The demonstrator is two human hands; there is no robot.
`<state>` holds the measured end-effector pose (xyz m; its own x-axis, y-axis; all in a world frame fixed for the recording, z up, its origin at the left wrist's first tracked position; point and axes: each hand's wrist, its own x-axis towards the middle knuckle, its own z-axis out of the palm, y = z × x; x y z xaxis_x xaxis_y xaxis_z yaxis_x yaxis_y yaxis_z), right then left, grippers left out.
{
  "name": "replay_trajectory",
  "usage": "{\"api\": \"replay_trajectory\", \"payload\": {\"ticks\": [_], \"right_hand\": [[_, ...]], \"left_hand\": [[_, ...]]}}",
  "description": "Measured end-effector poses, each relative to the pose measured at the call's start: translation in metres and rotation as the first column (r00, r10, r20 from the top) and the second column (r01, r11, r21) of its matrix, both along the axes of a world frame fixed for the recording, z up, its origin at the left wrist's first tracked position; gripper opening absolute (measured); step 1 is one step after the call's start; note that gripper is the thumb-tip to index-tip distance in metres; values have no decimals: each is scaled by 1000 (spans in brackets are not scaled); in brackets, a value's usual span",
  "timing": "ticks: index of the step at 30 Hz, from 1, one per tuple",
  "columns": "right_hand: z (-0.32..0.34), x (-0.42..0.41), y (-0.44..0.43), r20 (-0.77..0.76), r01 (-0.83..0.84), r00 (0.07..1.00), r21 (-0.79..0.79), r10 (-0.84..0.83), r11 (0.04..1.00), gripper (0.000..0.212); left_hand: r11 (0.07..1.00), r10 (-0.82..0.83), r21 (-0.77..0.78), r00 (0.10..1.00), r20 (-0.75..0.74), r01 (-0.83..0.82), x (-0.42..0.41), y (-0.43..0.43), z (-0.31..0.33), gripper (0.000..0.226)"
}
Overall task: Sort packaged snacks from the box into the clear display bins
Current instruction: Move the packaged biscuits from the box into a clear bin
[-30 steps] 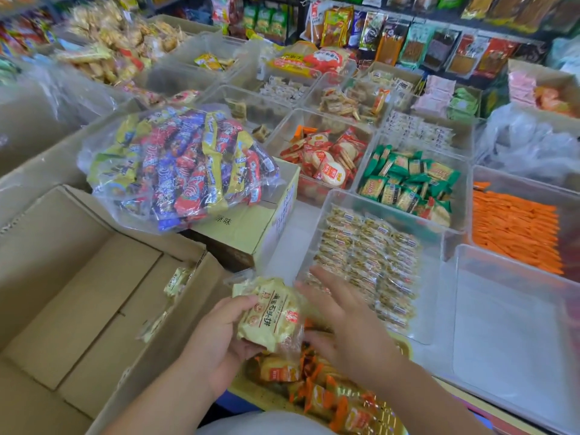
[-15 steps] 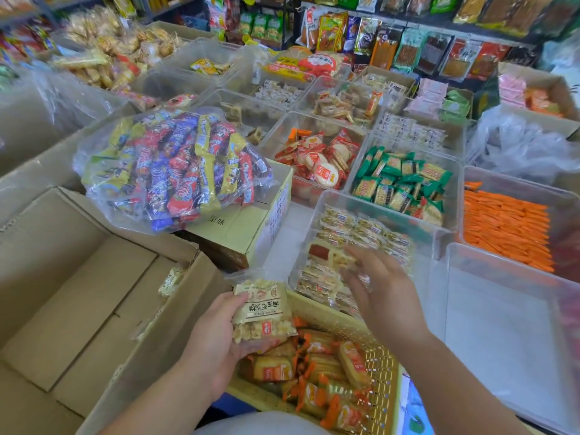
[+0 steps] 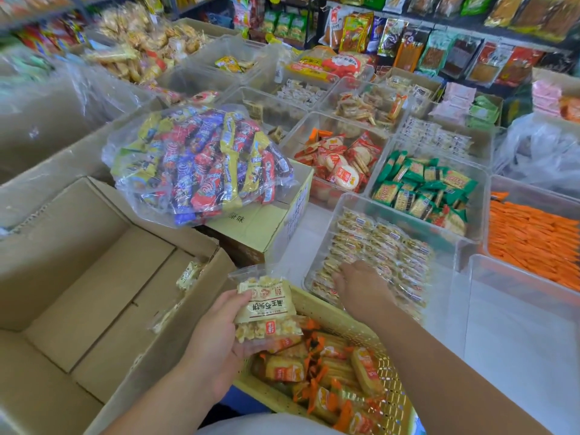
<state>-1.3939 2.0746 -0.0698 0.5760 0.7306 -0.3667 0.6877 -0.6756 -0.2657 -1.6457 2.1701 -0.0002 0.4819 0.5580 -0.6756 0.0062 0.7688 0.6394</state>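
Grips a stack of pale snack packets [image 3: 266, 309] in the left hand [image 3: 216, 340], thumb and fingers clamped round it, over the yellow basket [image 3: 339, 318]. Lays the right hand [image 3: 361, 287] flat, fingers stretched out, on matching packets [image 3: 392, 246] in the clear bin [image 3: 392, 211] at 1 o'clock of the stack. Shows a loose packet [image 3: 188, 273] in the cardboard box [image 3: 94, 277] at 9 o'clock.

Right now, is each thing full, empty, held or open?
Pale yellow snack packet, held by left hand.
Right hand, flat on small beige packets in clear plastic bin.
Brown cardboard box, open, nearly empty.
Clear bin at far right, empty.
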Motion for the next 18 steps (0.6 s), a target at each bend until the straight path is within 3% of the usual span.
{"api": "replay_trajectory", "payload": {"ticks": [4,6,9,13,15,18], "right_hand": [[10,0,-15,-52,12,999,53,-9,999,55],[23,-10,-26,-28,-34,999,172,39,984,60],[48,-38,-45,-34,-225,965,393,259,892,78],[64,-65,-65,59,-411,894,502,444,761,94],[67,-69,-70,83,-397,907,493,412,774,87],[66,-64,-73,176,-314,949,568,260,761,56]], "left_hand": [[1000,-10,-12,1000,-9,10,4,1,-5,25],[999,-39,-30,999,-6,39,10,0,-6,26],[994,-101,-35,995,-12,101,25,-2,-4,37],[985,-174,-22,985,8,174,50,-8,-1,47],[978,-205,-33,979,19,206,62,-11,0,52],[935,-356,6,935,8,356,81,-13,5,42]]}}
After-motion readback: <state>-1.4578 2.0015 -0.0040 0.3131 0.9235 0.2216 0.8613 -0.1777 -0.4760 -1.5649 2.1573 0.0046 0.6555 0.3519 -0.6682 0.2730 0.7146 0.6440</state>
